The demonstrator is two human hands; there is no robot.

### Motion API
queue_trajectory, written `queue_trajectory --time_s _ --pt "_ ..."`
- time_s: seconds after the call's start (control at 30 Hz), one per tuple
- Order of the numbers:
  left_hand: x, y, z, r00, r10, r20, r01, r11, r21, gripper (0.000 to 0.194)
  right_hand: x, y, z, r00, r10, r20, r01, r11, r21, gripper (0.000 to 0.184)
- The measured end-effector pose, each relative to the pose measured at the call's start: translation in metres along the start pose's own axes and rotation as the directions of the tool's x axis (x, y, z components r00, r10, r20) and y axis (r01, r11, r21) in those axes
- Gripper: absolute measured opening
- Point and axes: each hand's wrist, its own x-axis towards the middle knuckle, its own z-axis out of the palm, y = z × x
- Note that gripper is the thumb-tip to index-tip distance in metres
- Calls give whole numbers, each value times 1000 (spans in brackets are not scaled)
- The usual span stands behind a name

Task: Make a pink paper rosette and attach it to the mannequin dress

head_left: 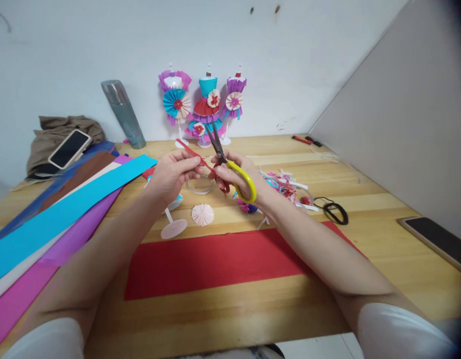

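Note:
Between my hands a narrow strip of red paper (189, 150) runs slantwise above the table. My left hand (173, 172) pinches it between thumb and fingers. In my right hand (239, 174) are scissors with yellow handles (248, 185), their dark blades pointing up and slightly parted; its fingertips also meet the lower end of the strip. Below the hands lies a pale pink pleated paper rosette (202, 215). A small stand with a white round base (174, 229) lies tipped, partly hidden by my left arm. A wide sheet of red paper (215, 262) is spread in front of me.
Three small dress forms (208, 107) in paper outfits stand by the wall. Coloured paper lengths (66, 204) cover the left side, near a flask (123, 114) and a phone (70, 149). Paper scraps (284, 184), a black cord (335, 213) and another phone (435, 239) lie right.

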Motion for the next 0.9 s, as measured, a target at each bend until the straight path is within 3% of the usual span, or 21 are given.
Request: queue_trajectory --time_s 0.17,0.3,0.47,0.7,0.9 --pt "1 6 -4 999 11 -50 -9 999 47 17 1 1 -7 990 -82 117 103 976 -193 51" --pt "0 8 -3 998 18 -67 -14 998 59 16 -1 2 -7 970 -140 197 207 905 -372 40" --pt "1 9 -3 997 6 -80 -2 999 53 13 -4 0 -5 964 -169 208 255 813 -523 40" --pt "2 8 -4 996 -20 -91 22 1000 18 14 -1 5 -4 971 -178 157 230 547 -805 40" --pt "3 8 -6 997 -23 -70 24 1000 3 13 -5 0 3 977 -164 138 182 296 -938 40"
